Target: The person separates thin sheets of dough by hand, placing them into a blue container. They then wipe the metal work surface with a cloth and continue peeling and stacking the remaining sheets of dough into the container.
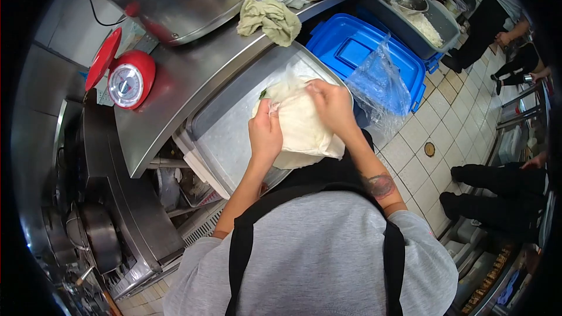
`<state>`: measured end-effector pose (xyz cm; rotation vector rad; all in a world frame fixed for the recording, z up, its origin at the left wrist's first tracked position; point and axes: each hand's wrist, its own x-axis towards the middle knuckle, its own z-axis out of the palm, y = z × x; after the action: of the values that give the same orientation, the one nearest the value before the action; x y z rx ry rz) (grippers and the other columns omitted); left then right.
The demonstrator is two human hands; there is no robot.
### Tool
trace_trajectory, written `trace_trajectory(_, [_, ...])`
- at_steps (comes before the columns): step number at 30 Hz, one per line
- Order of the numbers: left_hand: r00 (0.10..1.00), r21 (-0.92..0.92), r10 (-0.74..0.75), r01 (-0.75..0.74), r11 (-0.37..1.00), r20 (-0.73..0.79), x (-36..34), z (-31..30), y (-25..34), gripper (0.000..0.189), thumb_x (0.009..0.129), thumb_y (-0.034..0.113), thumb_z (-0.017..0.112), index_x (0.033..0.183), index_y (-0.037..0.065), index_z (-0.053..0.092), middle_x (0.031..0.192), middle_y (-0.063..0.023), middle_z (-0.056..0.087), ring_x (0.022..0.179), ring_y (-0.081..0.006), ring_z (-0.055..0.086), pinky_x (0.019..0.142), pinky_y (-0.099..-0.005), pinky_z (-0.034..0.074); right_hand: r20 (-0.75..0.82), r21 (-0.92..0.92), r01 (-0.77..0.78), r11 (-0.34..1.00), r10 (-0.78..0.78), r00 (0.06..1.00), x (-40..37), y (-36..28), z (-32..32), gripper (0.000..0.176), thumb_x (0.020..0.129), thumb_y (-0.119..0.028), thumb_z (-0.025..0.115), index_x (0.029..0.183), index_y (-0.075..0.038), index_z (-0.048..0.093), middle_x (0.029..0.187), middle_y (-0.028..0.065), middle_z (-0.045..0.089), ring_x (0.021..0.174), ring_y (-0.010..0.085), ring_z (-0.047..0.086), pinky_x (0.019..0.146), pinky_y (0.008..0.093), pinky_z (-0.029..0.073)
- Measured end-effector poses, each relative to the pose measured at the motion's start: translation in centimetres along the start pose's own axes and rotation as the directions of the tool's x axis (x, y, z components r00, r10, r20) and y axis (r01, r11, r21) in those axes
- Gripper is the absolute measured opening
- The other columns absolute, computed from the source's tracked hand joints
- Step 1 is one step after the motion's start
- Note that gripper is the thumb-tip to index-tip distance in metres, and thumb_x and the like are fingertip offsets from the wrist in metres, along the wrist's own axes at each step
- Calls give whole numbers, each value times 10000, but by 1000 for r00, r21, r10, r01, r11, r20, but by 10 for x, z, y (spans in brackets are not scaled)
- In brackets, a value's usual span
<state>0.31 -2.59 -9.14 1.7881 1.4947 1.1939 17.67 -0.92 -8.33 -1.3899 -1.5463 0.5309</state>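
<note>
A floppy cream-white bundle [307, 129] hangs over the right part of a shallow metal tray [219, 117]. Whether it is cloth or sheets of dough, I cannot make out. My left hand [266, 134] is closed on its upper left edge, thumb pointing up. At the upper right, my right hand [332, 105] pinches the same bundle, slightly blurred. Thin, crumpled, see-through material shows between the two hands. A small dark green bit peeks out near my left thumb.
A red dial scale [130, 85] and a large metal pot [181, 0] stand on the steel counter [152, 126]. A greenish rag [269, 20] drapes over its edge. Clear plastic [377, 88] covers part of a blue lid [342, 38]. Other people [492, 20] stand to the right.
</note>
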Motion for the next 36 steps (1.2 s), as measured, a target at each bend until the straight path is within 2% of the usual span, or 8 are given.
trace_trajectory(5, [993,-240,-71,48,970,-90,4,1,-13,175,966,110,470,1018,-20,574,824,-155,663,763,-192,634,696,-333,473,-70,118,-171,978,180,981,10,14,-4,240,943,-217,569,851,-9,647,627,162,592,544,265,556,561,356,432])
trace_trajectory(9, [992,-276,-122,129,952,43,6,-5,-23,198,948,129,522,1052,-28,583,905,-139,680,832,-180,636,765,-321,482,166,430,-186,884,125,978,2,32,14,230,976,-206,528,915,6,592,710,47,594,682,90,486,643,290,425])
trace_trajectory(12, [991,-284,-108,128,950,84,9,-6,-14,249,897,153,624,1063,-30,595,960,-142,684,875,-189,645,802,-316,495,287,392,-256,883,147,947,-6,33,22,181,1001,-161,490,1014,-20,603,860,-23,606,781,31,513,708,222,436])
trace_trajectory(19, [927,-442,-64,236,865,369,25,6,2,346,848,103,706,1151,-18,593,1046,-84,665,946,-151,632,830,-301,513,111,680,-225,698,206,972,-8,5,40,159,963,-143,543,1010,-2,599,847,17,632,753,74,547,684,248,450])
trace_trajectory(22, [889,-412,-220,389,824,401,25,6,-8,346,858,73,685,1178,-22,592,1076,-92,670,956,-163,641,825,-313,524,-6,574,-143,806,178,984,2,18,28,180,940,-179,593,970,-3,617,826,28,646,738,84,553,672,259,454])
trace_trajectory(26, [938,-563,-223,338,754,265,21,7,-22,330,880,41,632,1196,-31,570,1120,-119,657,989,-178,635,866,-315,506,-155,137,-202,970,223,962,4,12,-6,230,904,-230,646,903,-1,630,695,127,631,642,135,563,601,335,449])
trace_trajectory(31, [947,-651,-306,292,700,95,17,5,-32,333,901,44,609,1220,-28,545,1153,-125,642,1011,-199,632,881,-320,505,-480,107,-70,992,113,870,10,32,-8,202,927,-191,599,884,6,606,706,169,620,616,241,586,602,367,456])
trace_trajectory(36, [934,-656,-335,329,679,121,12,-5,-42,349,913,62,603,1238,-31,518,1167,-129,631,1033,-199,618,866,-324,512,-346,148,79,986,-23,938,20,9,-14,164,889,-163,644,887,0,629,773,142,644,675,227,611,636,334,467])
